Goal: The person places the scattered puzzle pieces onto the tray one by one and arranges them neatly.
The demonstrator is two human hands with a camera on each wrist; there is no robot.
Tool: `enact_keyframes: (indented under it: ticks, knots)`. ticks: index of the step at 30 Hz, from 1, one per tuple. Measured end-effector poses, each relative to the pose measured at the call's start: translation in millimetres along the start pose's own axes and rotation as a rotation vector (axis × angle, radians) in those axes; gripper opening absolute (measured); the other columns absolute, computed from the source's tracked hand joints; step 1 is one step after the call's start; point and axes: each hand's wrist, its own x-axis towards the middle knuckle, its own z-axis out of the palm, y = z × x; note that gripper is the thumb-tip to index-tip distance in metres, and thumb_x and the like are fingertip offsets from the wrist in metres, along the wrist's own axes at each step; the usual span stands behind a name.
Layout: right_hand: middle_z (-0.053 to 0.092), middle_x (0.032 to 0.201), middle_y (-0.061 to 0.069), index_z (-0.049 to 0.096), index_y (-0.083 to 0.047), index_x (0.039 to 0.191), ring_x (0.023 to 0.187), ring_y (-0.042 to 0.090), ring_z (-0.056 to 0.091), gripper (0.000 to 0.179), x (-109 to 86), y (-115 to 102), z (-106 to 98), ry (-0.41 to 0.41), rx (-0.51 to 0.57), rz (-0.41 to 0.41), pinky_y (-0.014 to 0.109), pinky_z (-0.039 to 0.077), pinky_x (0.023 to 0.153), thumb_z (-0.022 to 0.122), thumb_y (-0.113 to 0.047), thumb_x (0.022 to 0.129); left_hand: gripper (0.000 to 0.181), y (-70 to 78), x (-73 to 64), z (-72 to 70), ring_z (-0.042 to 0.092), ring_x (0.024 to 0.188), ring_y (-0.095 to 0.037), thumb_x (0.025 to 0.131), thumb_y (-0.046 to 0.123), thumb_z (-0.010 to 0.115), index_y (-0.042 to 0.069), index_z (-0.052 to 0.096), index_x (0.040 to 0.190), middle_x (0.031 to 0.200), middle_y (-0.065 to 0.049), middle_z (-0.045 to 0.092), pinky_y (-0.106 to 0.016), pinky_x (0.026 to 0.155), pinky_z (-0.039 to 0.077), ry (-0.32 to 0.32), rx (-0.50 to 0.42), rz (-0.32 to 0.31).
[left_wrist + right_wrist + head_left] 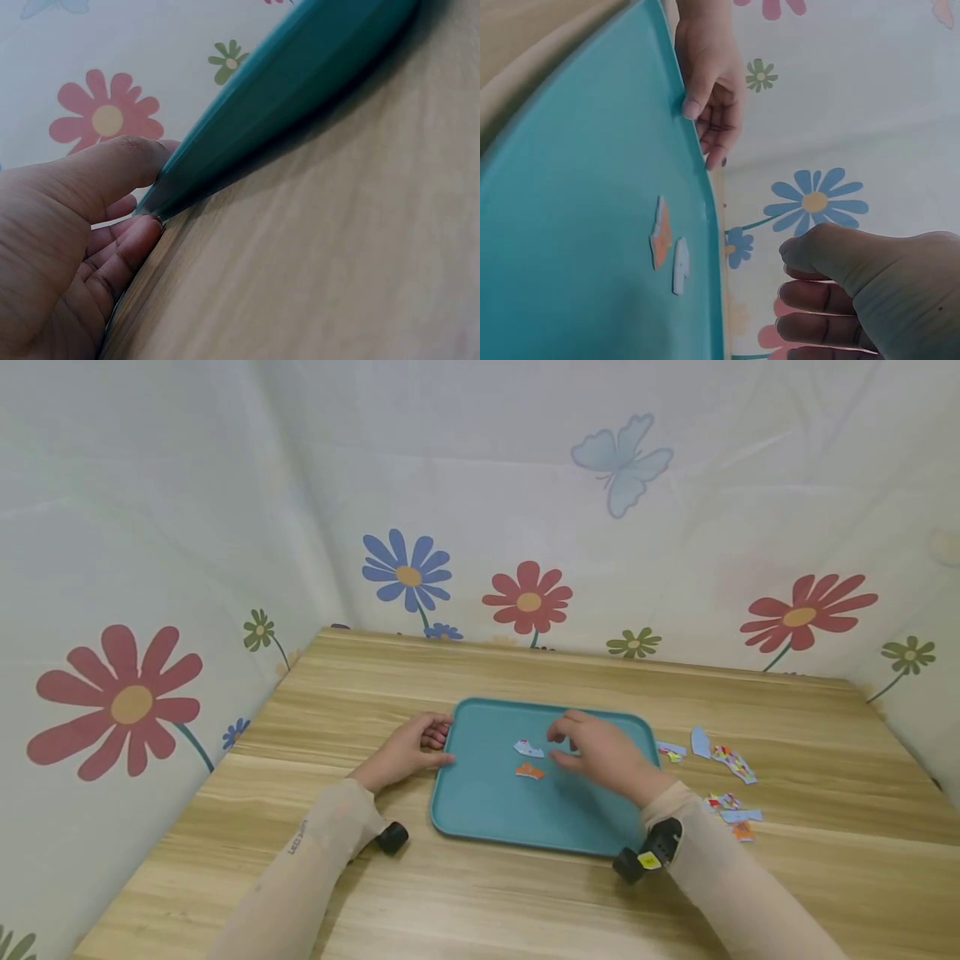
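Note:
A teal tray (pixel 495 814) lies on the wooden table, its left rim pinched by my left hand (pixel 408 747). In the left wrist view the thumb (pixel 131 161) presses the rim's inner side while the fingers curl beneath the edge. On the tray are two puzzle pieces, a light blue one (pixel 528 749) and, just nearer to me, an orange one (pixel 530 771). My right hand (pixel 603 756) hovers over the tray, right of both pieces, fingers loosely bent and nothing between them. Their flat faces show small printed detail, too small to read.
To the tray's right, several more puzzle pieces lie loose on the table (pixel 825 752): a light blue one (pixel 701 742), a colourful curved one (pixel 735 764), a blue strip (pixel 741 816) and an orange one (pixel 742 832). A flower-printed curtain (pixel 465 468) stands behind the table.

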Motion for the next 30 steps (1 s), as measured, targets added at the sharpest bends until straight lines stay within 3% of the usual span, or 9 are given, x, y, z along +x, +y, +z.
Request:
enact_keyframes:
  ticks: [11,20,30]
  knots:
    - [0.064,0.094,0.002,0.067,-0.008,0.099,0.077,0.015,0.059,0.018,-12.0,14.7,-15.2,0.106,-0.019,-0.014,0.028,0.051,0.066,0.074,-0.017,0.084,0.063,-0.9,0.5,-0.4,0.056,0.105,-0.022,0.084,0.009,0.074,-0.002,0.043,0.138,0.123,-0.018,0.055,-0.033,0.092,0.050,0.001,-0.006,-0.009]
    - [0.065,0.095,0.005,0.066,-0.006,0.099,0.078,0.017,0.059,0.017,-23.3,28.6,-26.7,0.127,0.000,0.012,0.032,0.052,0.067,0.072,-0.012,0.084,0.063,-1.1,0.9,-0.1,0.056,0.105,-0.023,0.084,0.008,0.074,-0.001,0.044,0.138,0.123,-0.017,0.055,-0.033,0.093,0.049,0.000,-0.011,-0.015]
    - [0.064,0.095,0.007,0.067,-0.005,0.099,0.082,0.020,0.061,0.018,-38.9,51.5,-33.4,0.139,-0.020,0.069,0.035,0.053,0.067,0.072,-0.013,0.084,0.063,-2.4,0.5,-0.3,0.056,0.104,-0.023,0.084,0.011,0.075,-0.004,0.044,0.137,0.122,-0.019,0.055,-0.030,0.091,0.050,0.001,0.000,0.020]
